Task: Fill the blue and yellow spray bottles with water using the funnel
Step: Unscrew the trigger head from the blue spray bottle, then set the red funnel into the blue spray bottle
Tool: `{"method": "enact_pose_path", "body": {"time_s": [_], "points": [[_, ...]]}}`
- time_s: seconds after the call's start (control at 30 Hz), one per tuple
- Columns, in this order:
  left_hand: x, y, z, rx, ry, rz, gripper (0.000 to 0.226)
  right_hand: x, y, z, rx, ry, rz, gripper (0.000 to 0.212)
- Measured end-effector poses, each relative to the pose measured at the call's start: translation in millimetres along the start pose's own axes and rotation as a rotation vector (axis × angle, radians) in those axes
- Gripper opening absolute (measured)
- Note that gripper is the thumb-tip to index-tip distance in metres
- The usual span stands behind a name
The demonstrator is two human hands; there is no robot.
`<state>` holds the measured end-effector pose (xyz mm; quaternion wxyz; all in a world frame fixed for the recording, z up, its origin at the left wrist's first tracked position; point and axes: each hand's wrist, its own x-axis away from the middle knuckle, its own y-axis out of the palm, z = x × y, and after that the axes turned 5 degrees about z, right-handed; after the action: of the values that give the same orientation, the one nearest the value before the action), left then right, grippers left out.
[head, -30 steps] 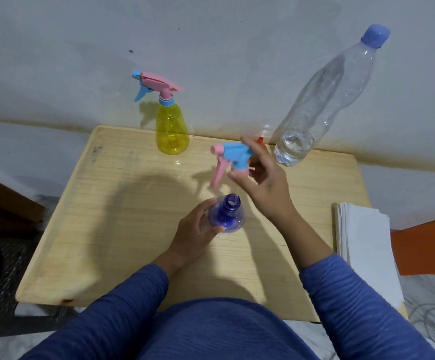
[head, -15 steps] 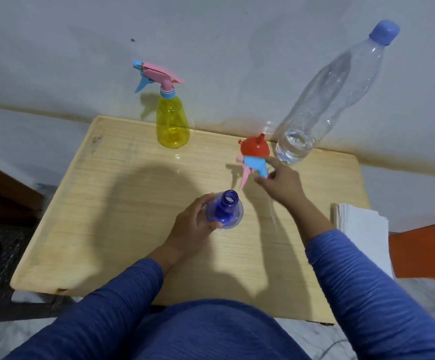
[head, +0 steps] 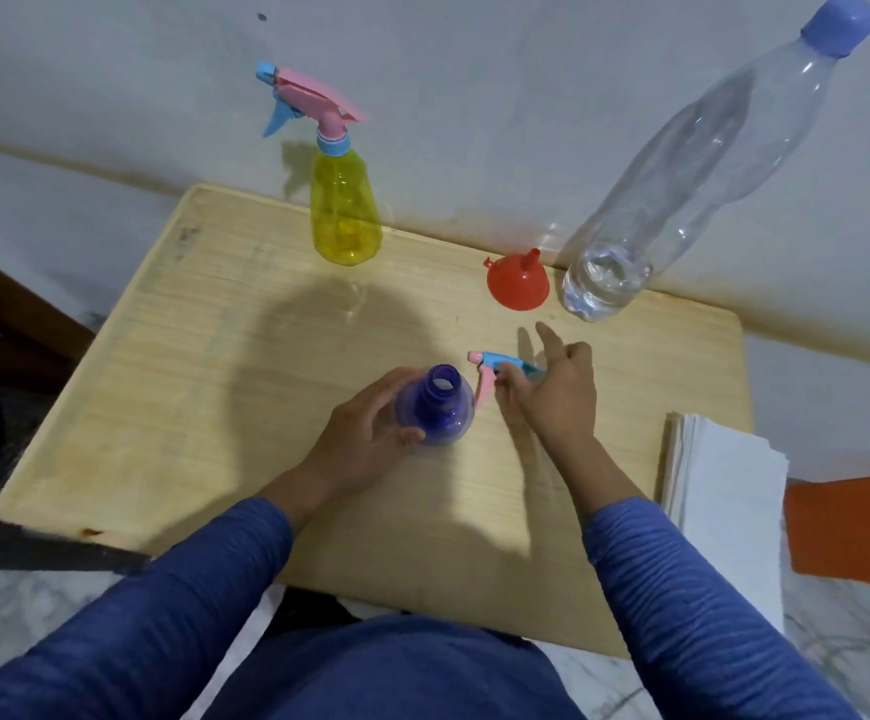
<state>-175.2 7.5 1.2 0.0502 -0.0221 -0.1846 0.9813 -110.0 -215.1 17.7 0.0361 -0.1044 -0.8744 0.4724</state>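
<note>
I see the blue bottle (head: 435, 413) upright mid-worktop, neck open, its sprayer head (head: 495, 368) lying just beside it. Yellow bottle (head: 344, 215) upright at the back, sprayer on. Red funnel (head: 518, 283) mouth-down, just beside the clear water bottle (head: 682, 200).

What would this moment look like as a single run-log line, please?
left hand grips blue bottle, open | right hand at sprayer head on table | funnel untouched | yellow bottle capped
</note>
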Motion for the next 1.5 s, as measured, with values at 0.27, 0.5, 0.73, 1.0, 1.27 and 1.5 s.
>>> {"method": "enact_pose_path", "body": {"time_s": [0.27,0.5,0.73,1.0,1.27,1.5], "points": [[-1,1,1,-0.026,-0.043,0.021,0.063,-75,22,-18,-0.240,-0.126,0.053,0.087],[0,2,0,-0.010,-0.089,0.027,0.065,-98,33,-13,-0.109,-0.171,-0.025,0.085],[-1,0,5,0.007,-0.083,0.014,0.061,-116,19,-27,0.125,-0.269,-0.118,0.075],[-1,0,1,0.030,-0.070,0.006,0.060,-101,4,-46,-0.154,-0.156,-0.083,0.090],[-3,-2,6,0.028,-0.056,-0.016,0.064,-57,-1,-36,-0.329,-0.057,-0.058,0.069],[-3,-2,2,-0.014,-0.056,-0.014,0.058,-29,-18,-39,-0.564,0.044,-0.016,0.055]]}}
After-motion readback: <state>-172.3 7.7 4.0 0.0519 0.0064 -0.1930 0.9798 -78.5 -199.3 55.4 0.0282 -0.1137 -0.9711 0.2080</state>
